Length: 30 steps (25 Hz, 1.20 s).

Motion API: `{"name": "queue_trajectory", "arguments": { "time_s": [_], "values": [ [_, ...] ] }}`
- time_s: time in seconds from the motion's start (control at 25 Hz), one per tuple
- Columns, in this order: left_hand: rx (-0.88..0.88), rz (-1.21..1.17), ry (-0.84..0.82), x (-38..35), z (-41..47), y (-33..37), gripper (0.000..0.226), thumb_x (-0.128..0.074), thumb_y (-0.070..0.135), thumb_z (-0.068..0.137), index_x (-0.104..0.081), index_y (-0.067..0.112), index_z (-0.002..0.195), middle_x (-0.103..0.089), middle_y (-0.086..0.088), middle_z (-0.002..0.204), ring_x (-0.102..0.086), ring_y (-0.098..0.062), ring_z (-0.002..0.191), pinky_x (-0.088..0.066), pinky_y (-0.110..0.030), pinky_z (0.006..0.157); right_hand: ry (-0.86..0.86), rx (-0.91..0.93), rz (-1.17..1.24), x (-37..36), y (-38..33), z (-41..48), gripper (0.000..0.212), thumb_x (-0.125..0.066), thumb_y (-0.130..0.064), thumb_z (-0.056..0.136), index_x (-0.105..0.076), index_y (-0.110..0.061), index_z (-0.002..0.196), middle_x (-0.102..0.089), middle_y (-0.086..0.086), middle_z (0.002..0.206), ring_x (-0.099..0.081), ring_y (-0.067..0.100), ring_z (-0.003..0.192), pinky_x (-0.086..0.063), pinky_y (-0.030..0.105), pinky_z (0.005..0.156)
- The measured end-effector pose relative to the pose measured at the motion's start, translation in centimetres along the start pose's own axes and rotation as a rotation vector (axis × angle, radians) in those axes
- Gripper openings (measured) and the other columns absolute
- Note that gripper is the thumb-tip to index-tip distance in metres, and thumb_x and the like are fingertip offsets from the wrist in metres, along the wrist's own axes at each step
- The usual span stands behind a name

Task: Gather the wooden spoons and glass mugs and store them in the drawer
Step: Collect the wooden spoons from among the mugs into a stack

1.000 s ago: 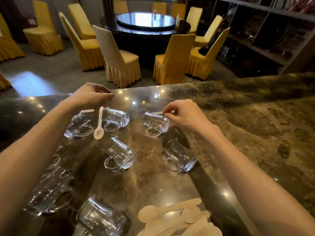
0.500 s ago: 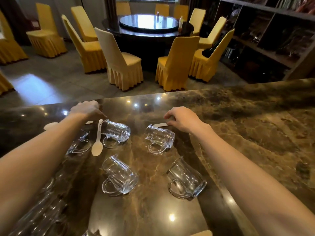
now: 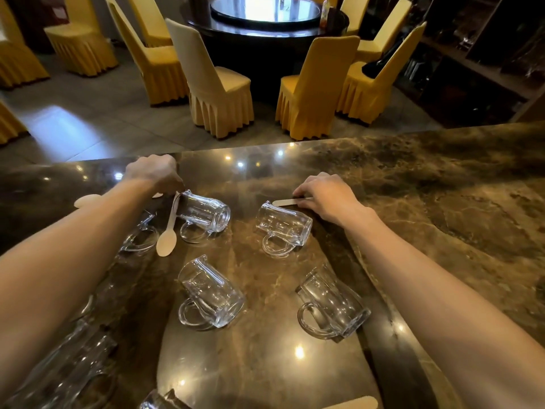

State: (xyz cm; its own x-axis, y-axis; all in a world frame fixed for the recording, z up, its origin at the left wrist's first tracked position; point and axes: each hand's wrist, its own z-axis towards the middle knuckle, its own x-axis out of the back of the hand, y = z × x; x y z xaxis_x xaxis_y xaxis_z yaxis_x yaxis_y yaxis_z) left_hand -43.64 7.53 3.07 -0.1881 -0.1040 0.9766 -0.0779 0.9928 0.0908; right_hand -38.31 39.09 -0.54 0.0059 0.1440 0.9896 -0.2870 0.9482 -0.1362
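Marble desk [image 3: 413,202] carried glass mugs on their sides, e.g. one mid-desk [image 3: 211,296]. Left hand [image 3: 153,172] fingers curled at a wooden spoon [image 3: 168,231] handle tip; grip unclear. Right hand [image 3: 327,199] fingers pinched a flat spoon handle [image 3: 284,202] beside another mug [image 3: 283,225].

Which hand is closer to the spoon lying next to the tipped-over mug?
Left. The left hand rests right by the handle tip of the wooden spoon beside that mug; the right hand is across the counter, fingers on another spoon.
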Motion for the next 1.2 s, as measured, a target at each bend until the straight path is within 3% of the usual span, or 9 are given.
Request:
{"name": "queue_trajectory", "arguments": {
  "time_s": [0.28,0.4,0.48,0.68,0.8,1.0,1.2],
  "values": [
    [0.012,-0.03,-0.005,0.4,-0.5,0.1,0.024,-0.069,0.035,0.077,-0.057,0.016,0.071,-0.062,-0.007,0.076,-0.057,-0.027,0.076,-0.041,-0.031,0.065,-0.017,-0.007,0.023,-0.3,-0.1,0.2,0.02,-0.061,-0.028,0.087,-0.066,-0.03,0.107,-0.062,-0.006,0.105,-0.052,0.018,0.104,-0.03,0.039,0.103],
    [0.014,-0.084,0.0,0.6,-0.7,-0.3,0.022,-0.066,0.031,0.081,-0.062,0.014,0.067,-0.063,-0.004,0.067,-0.057,-0.021,0.065,-0.039,-0.028,0.059,0.021,-0.023,0.061,-0.2,-0.5,-0.2,0.012,-0.062,-0.025,0.087,-0.068,-0.029,0.096,-0.061,-0.007,0.099,-0.058,0.016,0.095,-0.034,0.038,0.099],
    [-0.004,-0.182,-0.019,0.8,-0.7,-1.0,0.022,-0.064,0.029,0.082,-0.067,0.011,0.069,-0.068,-0.008,0.072,-0.058,-0.02,0.062,-0.039,-0.028,0.057,0.06,-0.03,0.082,-0.1,-0.7,-0.6,0.012,-0.062,-0.022,0.087,-0.068,-0.027,0.095,-0.062,-0.006,0.098,-0.06,0.015,0.092,-0.04,0.037,0.094],
    [-0.057,-0.504,0.061,1.6,-0.9,-2.2,0.022,-0.065,0.029,0.082,-0.073,0.009,0.08,-0.071,-0.015,0.081,-0.065,-0.031,0.079,-0.054,-0.044,0.081,0.147,-0.033,0.08,1.5,-1.4,-1.4,0.016,-0.06,-0.02,0.089,-0.066,-0.025,0.103,-0.066,-0.003,0.103,-0.06,0.016,0.097,-0.04,0.038,0.095],
    [-0.049,-0.614,0.136,2.9,-1.3,-2.0,0.018,-0.065,0.031,0.082,-0.072,0.014,0.082,-0.071,-0.013,0.086,-0.063,-0.025,0.076,-0.051,-0.036,0.077,0.199,-0.012,0.096,3.2,-2.4,-2.2,0.016,-0.061,-0.021,0.088,-0.067,-0.024,0.103,-0.068,-0.003,0.104,-0.061,0.016,0.098,-0.044,0.04,0.096],
    [-0.096,-0.673,0.202,5.4,-3.2,-0.8,0.017,-0.067,0.031,0.083,-0.071,0.015,0.086,-0.071,-0.006,0.086,-0.06,-0.012,0.062,-0.049,-0.017,0.051,0.262,0.035,0.133,5.9,-4.8,-4.3,0.018,-0.061,-0.023,0.089,-0.069,-0.023,0.105,-0.069,-0.002,0.103,-0.062,0.018,0.095,-0.046,0.04,0.091],
    [-0.116,-0.697,0.255,6.9,-6.5,-0.3,0.014,-0.069,0.038,0.08,-0.07,0.024,0.079,-0.072,0.001,0.083,-0.062,-0.011,0.064,-0.046,-0.023,0.063,0.307,0.101,0.213,8.2,-8.0,-7.5,0.018,-0.063,-0.03,0.086,-0.071,-0.022,0.101,-0.069,-0.003,0.096,-0.061,0.016,0.085,-0.047,0.035,0.086]
  ]
}}
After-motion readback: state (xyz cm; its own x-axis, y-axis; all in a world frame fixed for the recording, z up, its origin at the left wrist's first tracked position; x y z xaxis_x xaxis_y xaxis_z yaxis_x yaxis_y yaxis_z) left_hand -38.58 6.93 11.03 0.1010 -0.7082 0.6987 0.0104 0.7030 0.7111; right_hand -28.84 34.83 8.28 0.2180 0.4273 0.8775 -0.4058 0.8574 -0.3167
